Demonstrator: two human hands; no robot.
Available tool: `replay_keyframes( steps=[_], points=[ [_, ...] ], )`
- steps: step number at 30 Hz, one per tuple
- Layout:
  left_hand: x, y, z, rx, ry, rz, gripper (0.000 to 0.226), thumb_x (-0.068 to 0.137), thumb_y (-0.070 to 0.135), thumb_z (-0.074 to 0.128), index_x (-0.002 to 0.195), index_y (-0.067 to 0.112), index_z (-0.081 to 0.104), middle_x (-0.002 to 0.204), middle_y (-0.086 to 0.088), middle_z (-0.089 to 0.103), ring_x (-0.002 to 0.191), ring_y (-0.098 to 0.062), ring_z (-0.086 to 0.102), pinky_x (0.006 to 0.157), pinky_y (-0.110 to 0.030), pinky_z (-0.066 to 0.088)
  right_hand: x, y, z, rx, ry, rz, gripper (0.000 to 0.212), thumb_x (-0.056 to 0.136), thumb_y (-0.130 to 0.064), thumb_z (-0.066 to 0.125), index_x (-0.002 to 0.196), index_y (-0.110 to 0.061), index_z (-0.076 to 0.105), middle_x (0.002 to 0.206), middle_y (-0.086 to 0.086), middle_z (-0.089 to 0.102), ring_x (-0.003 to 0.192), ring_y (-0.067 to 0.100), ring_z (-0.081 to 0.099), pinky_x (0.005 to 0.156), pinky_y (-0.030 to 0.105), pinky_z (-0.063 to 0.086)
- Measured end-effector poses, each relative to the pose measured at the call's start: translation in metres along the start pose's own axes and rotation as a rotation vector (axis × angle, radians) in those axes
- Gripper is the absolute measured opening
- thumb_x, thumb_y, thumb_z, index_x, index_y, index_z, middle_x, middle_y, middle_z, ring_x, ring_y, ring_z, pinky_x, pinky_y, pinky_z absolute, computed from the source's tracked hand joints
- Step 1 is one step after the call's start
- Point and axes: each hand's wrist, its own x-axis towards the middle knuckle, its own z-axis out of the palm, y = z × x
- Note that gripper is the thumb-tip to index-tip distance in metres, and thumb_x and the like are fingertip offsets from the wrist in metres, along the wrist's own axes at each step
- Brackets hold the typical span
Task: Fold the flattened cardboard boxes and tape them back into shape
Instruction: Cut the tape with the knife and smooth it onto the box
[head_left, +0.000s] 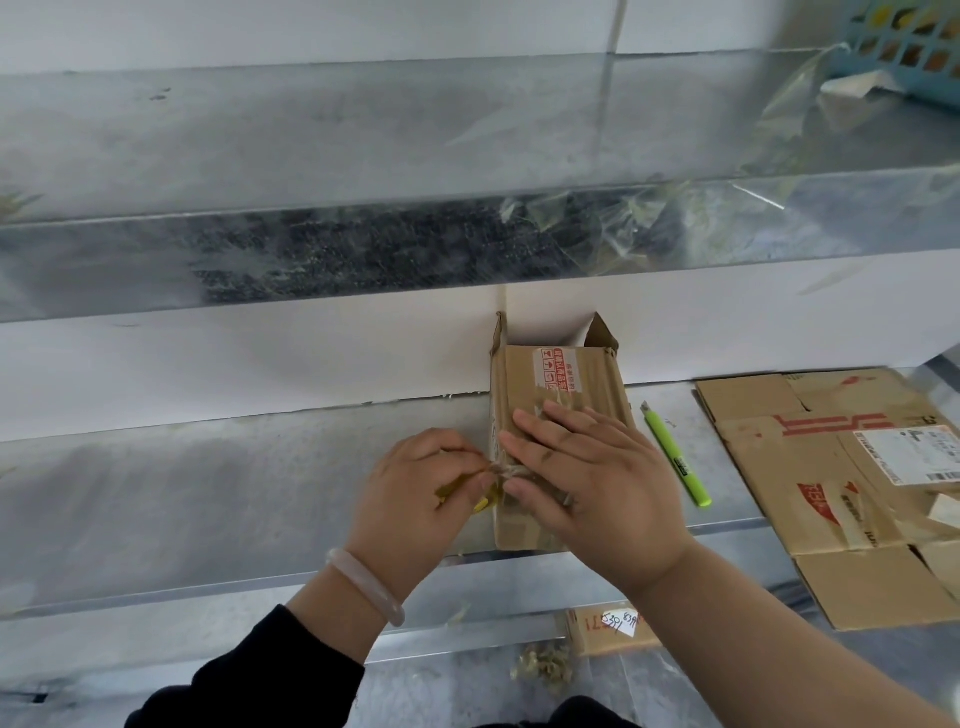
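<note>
A small brown cardboard box (558, 384) with a red-printed tape strip lies on the metal shelf (208, 493), its far flaps standing open against the white wall. My right hand (587, 478) lies flat on top of the box, fingers straight, pressing it down. At the box's left edge my left hand (421, 488) pinches a twisted strand of clear tape (498, 470) and holds a small yellow tape roll (467, 493), mostly hidden under its fingers.
A green utility knife (675, 457) lies just right of the box. Flattened cardboard boxes (841, 467) are stacked at the right of the shelf. A labelled carton (613, 626) and tape scraps sit on the lower shelf. Crumpled clear film (649, 218) and a blue basket (904, 47) sit above.
</note>
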Motion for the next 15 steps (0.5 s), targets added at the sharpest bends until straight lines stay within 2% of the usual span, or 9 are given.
replay_keyframes(
  steps=[3,5,8,12,15],
  points=[
    [0.003,0.005,0.002,0.065,0.014,0.031,0.025,0.084,0.036,0.055,0.08,0.021,0.074,0.091,0.014,0.064,0.079,-0.01,0.06,0.07,-0.038,0.051,0.0,-0.003,0.001,-0.013,0.016,0.033,0.034,0.088,-0.049,0.064,0.11,-0.025,0.076,0.118,-0.005,0.07,0.116,0.017,0.064,0.095,0.044,0.053],
    [0.003,0.007,0.002,0.101,0.012,0.045,0.027,0.084,0.036,0.053,0.08,0.02,0.075,0.092,0.012,0.065,0.078,-0.014,0.06,0.068,-0.042,0.051,0.004,-0.009,0.003,-0.008,0.022,0.124,0.038,0.084,-0.056,0.064,0.104,-0.026,0.078,0.114,-0.006,0.072,0.113,0.016,0.066,0.097,0.044,0.052],
    [0.002,0.006,0.0,0.121,0.021,0.038,0.03,0.085,0.038,0.052,0.079,0.02,0.075,0.091,0.011,0.065,0.077,-0.014,0.06,0.068,-0.04,0.051,0.01,-0.018,0.005,-0.004,0.035,0.26,0.033,0.081,-0.055,0.064,0.096,-0.03,0.079,0.108,-0.011,0.074,0.111,0.011,0.066,0.099,0.046,0.049],
    [0.002,0.006,0.0,0.15,0.021,0.06,0.029,0.085,0.035,0.051,0.078,0.018,0.075,0.091,0.011,0.066,0.075,-0.015,0.061,0.068,-0.039,0.051,0.013,-0.023,0.009,-0.015,0.055,0.258,0.019,0.074,-0.04,0.073,0.089,-0.029,0.078,0.103,-0.011,0.075,0.107,0.013,0.068,0.098,0.047,0.05],
    [0.001,0.008,0.003,0.149,0.031,0.049,0.03,0.084,0.035,0.051,0.081,0.018,0.076,0.092,0.01,0.067,0.079,-0.016,0.062,0.072,-0.038,0.052,0.014,-0.022,0.008,0.002,0.013,0.276,0.017,0.075,-0.039,0.07,0.087,-0.029,0.076,0.101,-0.012,0.074,0.107,0.013,0.067,0.099,0.048,0.049]
  ],
)
